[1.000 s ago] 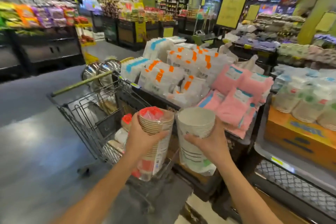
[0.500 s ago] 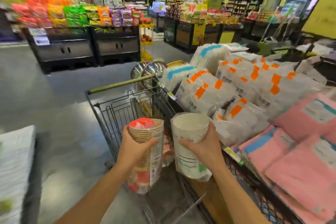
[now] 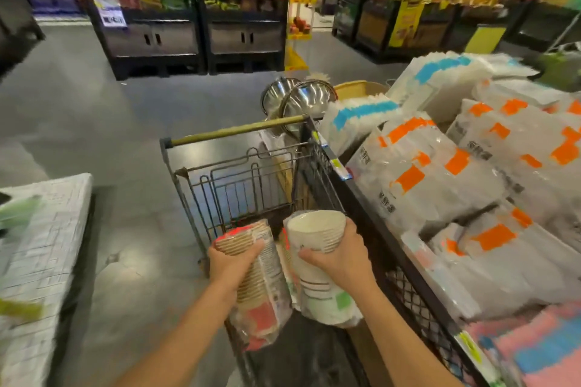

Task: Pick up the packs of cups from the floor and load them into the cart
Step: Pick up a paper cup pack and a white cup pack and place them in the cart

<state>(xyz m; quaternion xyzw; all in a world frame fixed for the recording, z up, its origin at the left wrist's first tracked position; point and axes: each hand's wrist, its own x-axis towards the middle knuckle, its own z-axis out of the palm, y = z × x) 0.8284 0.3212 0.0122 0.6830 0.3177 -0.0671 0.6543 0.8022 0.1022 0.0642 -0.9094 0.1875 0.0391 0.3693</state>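
Near, left hand [image 3: 234, 264] wrapped round plastic-sleeved stack of brown paper cups [image 3: 267, 286]; right hand [image 3: 342, 261] wrapped round plastic-sleeved stack of white paper cups [image 3: 316, 292], just beside. Under and beyond fingers [image 3: 352, 231], grey wire shopping cart [image 3: 239, 130]. Farther, shiny steel bowls [image 3: 306, 100].

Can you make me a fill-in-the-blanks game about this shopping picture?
The left hand grips the red-topped pack of ___ paper cups.
The right hand grips the green-labelled pack of ___ paper cups.
Beyond the grey wire cart stand ___ shiny metal bowls.
Missing words: brown, white, two.
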